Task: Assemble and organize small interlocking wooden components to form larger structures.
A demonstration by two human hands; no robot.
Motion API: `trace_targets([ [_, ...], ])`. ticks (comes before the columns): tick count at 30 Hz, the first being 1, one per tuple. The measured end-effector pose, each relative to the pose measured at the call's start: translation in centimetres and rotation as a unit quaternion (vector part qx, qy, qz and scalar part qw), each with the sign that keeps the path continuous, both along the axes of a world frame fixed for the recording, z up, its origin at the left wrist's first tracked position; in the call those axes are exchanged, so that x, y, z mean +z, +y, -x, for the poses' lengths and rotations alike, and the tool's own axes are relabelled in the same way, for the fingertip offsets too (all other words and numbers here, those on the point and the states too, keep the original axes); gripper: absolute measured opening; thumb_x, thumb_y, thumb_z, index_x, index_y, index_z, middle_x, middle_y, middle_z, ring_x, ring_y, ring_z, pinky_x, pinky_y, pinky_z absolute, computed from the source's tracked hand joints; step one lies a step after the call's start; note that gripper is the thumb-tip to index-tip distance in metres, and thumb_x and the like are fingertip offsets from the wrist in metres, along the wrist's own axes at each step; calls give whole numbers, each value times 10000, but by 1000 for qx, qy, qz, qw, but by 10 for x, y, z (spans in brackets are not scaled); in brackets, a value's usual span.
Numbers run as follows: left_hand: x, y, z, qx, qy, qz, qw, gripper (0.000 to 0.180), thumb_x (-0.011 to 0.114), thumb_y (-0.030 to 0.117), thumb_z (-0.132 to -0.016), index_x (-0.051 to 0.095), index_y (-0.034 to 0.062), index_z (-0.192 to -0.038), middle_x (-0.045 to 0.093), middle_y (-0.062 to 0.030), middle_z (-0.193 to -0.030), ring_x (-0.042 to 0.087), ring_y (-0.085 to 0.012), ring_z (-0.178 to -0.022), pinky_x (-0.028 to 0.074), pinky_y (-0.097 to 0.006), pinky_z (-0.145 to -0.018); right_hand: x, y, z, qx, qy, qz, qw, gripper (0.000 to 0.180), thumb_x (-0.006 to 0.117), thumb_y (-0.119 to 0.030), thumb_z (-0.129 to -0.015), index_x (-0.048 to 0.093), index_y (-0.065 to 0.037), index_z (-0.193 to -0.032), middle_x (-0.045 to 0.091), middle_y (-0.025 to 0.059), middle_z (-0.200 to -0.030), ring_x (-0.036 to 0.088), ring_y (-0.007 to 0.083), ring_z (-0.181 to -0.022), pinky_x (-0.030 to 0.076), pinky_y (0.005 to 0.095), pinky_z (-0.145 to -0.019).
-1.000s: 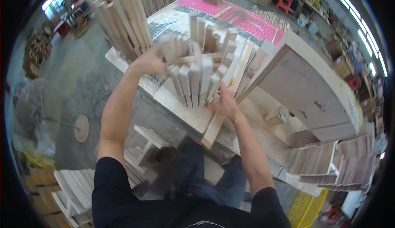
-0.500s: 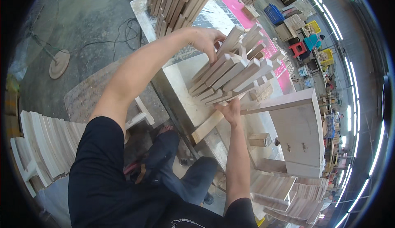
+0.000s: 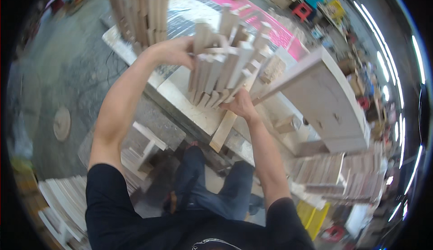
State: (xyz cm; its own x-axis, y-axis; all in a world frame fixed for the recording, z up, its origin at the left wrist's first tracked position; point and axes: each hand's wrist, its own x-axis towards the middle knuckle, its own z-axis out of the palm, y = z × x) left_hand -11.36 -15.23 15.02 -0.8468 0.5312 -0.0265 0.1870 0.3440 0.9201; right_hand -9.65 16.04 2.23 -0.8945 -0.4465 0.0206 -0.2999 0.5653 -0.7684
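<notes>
A bundle of pale wooden strips (image 3: 221, 71) of uneven lengths stands on the worktable in front of me. My left hand (image 3: 179, 52) is curled round its far left side, with the fingertips hidden behind the wood. Low on the right side, my right hand (image 3: 241, 105) grips the bundle near its bottom ends. Between the two hands the strips stay pressed together, nearly upright. A flat wooden slat (image 3: 223, 131) lies under the bundle and sticks out over the table's near edge.
A tall stack of wooden strips (image 3: 142, 13) stands at the far left of the table. To the right rises a large pale board structure (image 3: 322, 99), with a small wood block (image 3: 273, 69) behind it. Stacked boards (image 3: 315, 168) sit at lower right, and a yellow crate (image 3: 312, 218) below them.
The whole view has turned, blurring the picture. The bundle now looks more upright and farther left in the picture. Both hands have stayed on it.
</notes>
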Motion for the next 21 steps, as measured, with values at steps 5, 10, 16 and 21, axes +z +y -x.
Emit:
trace_targets([
  [5,-5,0,-18,67,30,-31,997,722,858,-31,-732,576,40,-1394,664,-66,-1282,632,-177,-1152,550,-346,-977,3,-2,-6,-18,-4,22,1000,928,941,-149,-559,506,-34,-1371,654,216,-1277,595,400,-1245,471,427,-1062],
  [10,8,5,-22,136,16,137,981,852,844,-86,-701,492,5,-1471,609,-95,-1408,564,-217,-1304,459,-348,-1082,4,6,-14,-32,9,53,998,845,932,-148,-572,515,37,-1283,643,277,-1229,609,431,-1190,498,433,-1031],
  [16,29,13,-33,179,-17,232,956,730,904,76,-706,597,20,-1366,690,-93,-1231,652,-173,-1104,550,-325,-912,10,-3,-21,-23,-12,54,998,812,877,-88,-637,486,32,-1339,620,272,-1258,583,432,-1224,478,434,-1050],
  [21,24,14,-42,187,48,183,964,730,909,103,-718,585,-18,-1361,672,-105,-1259,634,-188,-1155,535,-339,-958,-10,-6,-19,-6,44,72,996,1006,878,-152,-623,369,43,-1468,520,288,-1377,474,447,-1321,407,465,-1141],
])
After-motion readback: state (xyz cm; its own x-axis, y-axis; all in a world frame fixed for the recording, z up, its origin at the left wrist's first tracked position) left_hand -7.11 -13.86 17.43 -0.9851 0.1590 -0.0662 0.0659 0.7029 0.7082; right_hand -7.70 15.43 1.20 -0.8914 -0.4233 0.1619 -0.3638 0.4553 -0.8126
